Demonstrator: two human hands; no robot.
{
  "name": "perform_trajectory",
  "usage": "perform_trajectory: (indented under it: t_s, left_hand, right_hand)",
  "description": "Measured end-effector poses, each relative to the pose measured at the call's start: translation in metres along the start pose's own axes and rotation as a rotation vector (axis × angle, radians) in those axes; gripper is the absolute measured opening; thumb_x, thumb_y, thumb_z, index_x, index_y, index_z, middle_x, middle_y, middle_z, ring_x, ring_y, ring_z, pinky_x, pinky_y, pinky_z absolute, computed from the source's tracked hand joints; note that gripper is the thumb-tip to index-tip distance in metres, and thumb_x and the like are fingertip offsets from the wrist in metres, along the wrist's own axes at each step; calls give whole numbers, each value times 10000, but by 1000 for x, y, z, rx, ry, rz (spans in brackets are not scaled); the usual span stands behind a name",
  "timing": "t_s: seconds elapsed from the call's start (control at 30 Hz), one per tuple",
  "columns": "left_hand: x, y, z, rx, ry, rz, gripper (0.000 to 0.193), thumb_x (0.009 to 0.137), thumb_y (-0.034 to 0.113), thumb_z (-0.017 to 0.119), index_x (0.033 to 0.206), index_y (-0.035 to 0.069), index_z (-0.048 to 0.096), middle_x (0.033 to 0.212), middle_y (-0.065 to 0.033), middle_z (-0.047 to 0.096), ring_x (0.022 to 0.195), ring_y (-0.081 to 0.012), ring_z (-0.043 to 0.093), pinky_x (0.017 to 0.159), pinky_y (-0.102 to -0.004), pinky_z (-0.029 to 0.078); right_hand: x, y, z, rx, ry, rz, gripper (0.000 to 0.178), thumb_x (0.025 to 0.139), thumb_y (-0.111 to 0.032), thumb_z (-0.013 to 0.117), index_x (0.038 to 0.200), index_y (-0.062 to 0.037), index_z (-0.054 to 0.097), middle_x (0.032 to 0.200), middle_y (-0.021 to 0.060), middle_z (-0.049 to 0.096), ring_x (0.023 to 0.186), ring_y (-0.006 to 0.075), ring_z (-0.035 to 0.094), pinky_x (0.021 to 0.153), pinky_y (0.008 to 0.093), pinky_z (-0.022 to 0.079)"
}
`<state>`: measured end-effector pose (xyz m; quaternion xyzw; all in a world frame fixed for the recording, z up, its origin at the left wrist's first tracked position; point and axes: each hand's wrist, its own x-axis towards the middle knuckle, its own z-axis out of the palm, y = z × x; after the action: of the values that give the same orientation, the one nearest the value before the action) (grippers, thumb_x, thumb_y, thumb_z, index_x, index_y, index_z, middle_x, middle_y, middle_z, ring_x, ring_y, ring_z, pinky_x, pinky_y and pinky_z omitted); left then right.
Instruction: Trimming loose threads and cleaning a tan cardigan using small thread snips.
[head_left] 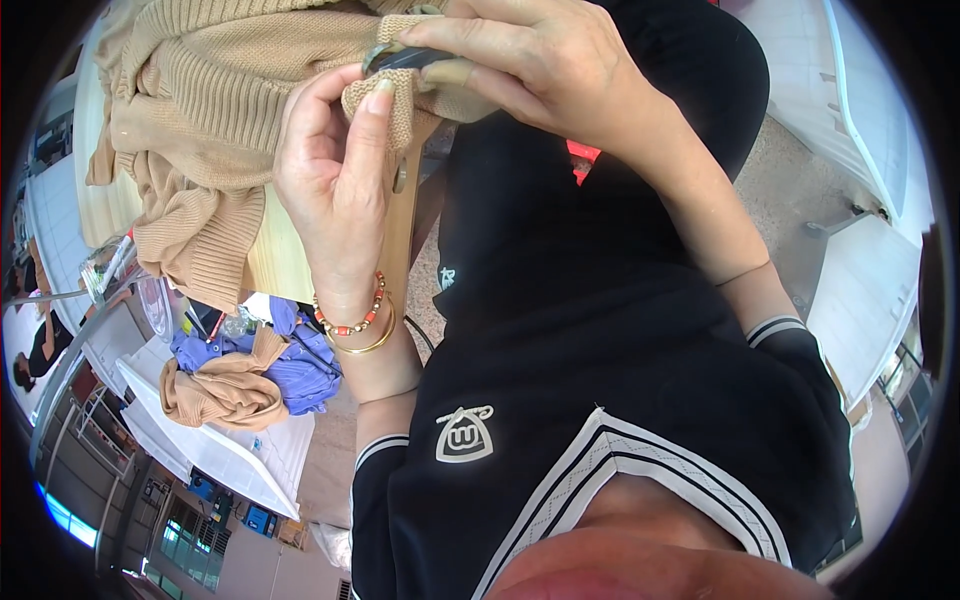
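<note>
A tan ribbed knit garment (230, 90) lies heaped at the upper left. Its folded edge is pinched between the thumb and fingers of my left hand (335, 165), which wears a beaded bracelet and a gold bangle. My right hand (560, 65) comes in from the right, its fingers closed around a small dark tool (408, 60) with a shiny end. The tool touches the knit edge close to my left fingertips; its exact kind is hard to make out. More of the knit is partly hidden behind my right fingers.
Under the garment is a pale wooden tabletop (285, 250). Below it at left, a white bin (275, 455) holds blue striped cloth (305, 370) and tan knit pieces (225, 390). White panels (870, 290) stand at the right. Another person (48, 340) is at the far left.
</note>
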<state>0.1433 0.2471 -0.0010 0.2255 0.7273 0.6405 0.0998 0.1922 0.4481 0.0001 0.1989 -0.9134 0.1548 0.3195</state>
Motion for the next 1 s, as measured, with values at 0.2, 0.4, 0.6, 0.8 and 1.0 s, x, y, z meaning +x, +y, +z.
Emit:
perform_trajectory:
  t_s: [0.2,0.4,0.6,0.8,1.0]
  left_hand:
    - [0,0,-1,32,-21,-21,181,926,23,635,1092,-47,611,1014,-24,553,832,-49,506,707,-186,415]
    - [-1,0,-2,22,-24,-24,186,923,18,635,1099,-37,614,1030,-30,550,857,-60,506,735,-189,412]
    - [-2,2,-1,4,-18,-1,197,921,10,632,1113,-29,620,1071,-39,552,895,-70,522,772,-196,423]
    - [0,13,-9,-225,39,-40,325,933,-19,599,1253,-50,547,1167,-94,610,1027,-100,576,873,-219,461]
    - [-15,9,-21,-208,153,-56,419,902,3,648,1295,-40,510,1217,-92,585,1044,-128,580,914,-242,469]
  right_hand:
    - [0,3,6,-45,48,-31,319,810,-170,710,1107,-73,652,824,83,535,761,264,607,612,337,493]
    - [-5,1,5,6,38,-18,335,821,-130,706,1136,-39,642,841,93,571,753,268,618,631,325,499]
    - [6,-20,15,927,266,418,328,889,-136,710,1168,18,631,892,60,670,771,100,598,640,267,476]
    - [26,-30,4,862,-195,556,140,908,-116,675,965,12,667,773,-6,621,673,50,531,578,222,449]
    - [17,-14,41,1166,-31,628,142,895,-117,673,847,14,645,708,-14,599,632,47,494,538,245,400]
